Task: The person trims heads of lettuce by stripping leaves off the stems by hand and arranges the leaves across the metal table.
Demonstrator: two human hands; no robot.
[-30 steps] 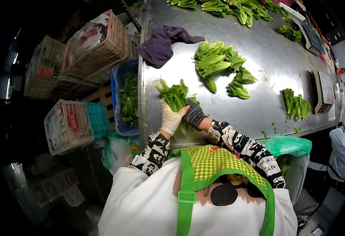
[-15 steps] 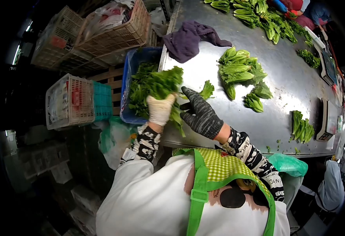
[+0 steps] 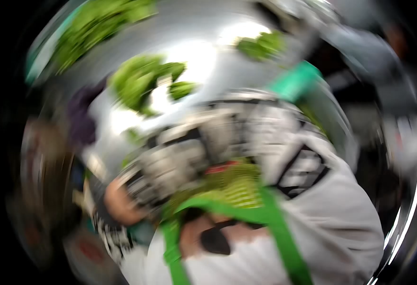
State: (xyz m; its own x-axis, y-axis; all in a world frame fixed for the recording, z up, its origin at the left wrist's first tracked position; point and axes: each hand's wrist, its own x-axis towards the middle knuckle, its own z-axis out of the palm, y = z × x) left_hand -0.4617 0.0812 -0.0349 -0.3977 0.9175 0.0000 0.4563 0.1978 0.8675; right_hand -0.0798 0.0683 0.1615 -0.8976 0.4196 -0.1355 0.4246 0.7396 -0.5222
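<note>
Everything is heavily smeared by motion. My right arm reaches across my body to the left, and bare skin shows at its wrist. The dark grey glove of my right hand [image 3: 98, 194] is at the lower left, its fingers too blurred to read. Below it is the black-and-white left sleeve [image 3: 115, 240]; my left hand cannot be made out. Past my right arm, a heap of green leafy lettuce [image 3: 139, 78] lies on the metal table [image 3: 194, 54]. A small loose leaf [image 3: 134, 137] is nearer the table's left edge.
A purple cloth [image 3: 82, 114] hangs blurred at the table's left edge. More greens [image 3: 99, 31] lie at the far upper left, and a small bunch [image 3: 261, 46] sits toward the right. A green plastic bag [image 3: 296, 81] is at the near right edge.
The view has swung sharply right and blurred, so the table's contents sit further left. My right arm now crosses my body; the greens in my left hand are no longer visible.
</note>
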